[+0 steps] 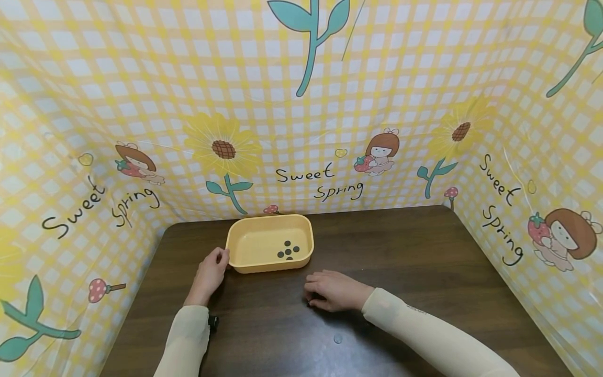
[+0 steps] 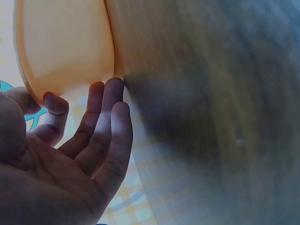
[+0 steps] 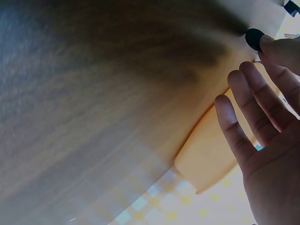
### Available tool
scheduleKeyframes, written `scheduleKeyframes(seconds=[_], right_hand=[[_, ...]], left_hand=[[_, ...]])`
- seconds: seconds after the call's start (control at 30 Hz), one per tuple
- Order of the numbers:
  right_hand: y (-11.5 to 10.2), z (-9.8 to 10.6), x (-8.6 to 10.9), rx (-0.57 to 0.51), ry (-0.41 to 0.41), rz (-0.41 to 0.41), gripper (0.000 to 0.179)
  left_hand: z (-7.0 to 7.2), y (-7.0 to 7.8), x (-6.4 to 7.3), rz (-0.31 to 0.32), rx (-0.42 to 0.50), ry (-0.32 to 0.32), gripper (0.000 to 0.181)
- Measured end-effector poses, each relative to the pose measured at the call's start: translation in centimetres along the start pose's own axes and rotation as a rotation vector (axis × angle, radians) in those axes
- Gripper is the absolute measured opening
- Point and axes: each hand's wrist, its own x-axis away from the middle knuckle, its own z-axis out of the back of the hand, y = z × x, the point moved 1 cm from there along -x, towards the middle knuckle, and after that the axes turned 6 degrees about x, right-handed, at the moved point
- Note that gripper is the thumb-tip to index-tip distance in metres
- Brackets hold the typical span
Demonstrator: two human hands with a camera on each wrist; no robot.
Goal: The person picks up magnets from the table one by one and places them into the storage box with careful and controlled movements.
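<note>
A shallow yellow plastic basin (image 1: pixel 270 268) stands near the back edge of the table, with several small dark round discs (image 1: pixel 288 252) lying in its right part. My left hand (image 1: pixel 212 272) pinches the basin's left end between thumb and index finger; the other fingers stay loosely bent beneath, as the left wrist view shows. In front of the basin's right corner, low over the table, is my right hand (image 1: pixel 335 291). Its thumb and index finger pinch a dark round disc (image 3: pixel 254 40), while the remaining fingers are spread. Another disc (image 1: pixel 337 339) lies flat on the table nearer to me.
The dark brown wooden table (image 1: pixel 400 251) has a rounded back left corner. A yellow checked cloth (image 1: pixel 301 120) with printed flowers and lettering hangs behind it and on both sides.
</note>
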Motion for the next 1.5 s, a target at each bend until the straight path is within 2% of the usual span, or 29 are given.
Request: scheduleKeyframes(seconds=[0.2,0.57,0.9,1.5], right_hand=[[0.2,0.1,-0.1,-0.021,-0.015,-0.010,0.008],[0.8,0.8,-0.3,-0.048,0.032,-0.007,0.010],[1.1,2.2,-0.7,-0.103,0.038,-0.058,0.009],[2.3,4.4,-1.6,-0.144,0.132,-0.080,0.010]], left_hand=[[0.0,0.0,0.0,0.002,0.005,0.000,0.043],[-0.1,0.1,0.1,-0.002,0.002,0.009,0.043],[0.0,0.1,0.2,-0.009,-0.005,0.015,0.043],[-0.1,-0.3,-0.1,-0.008,-0.003,0.005,0.048]])
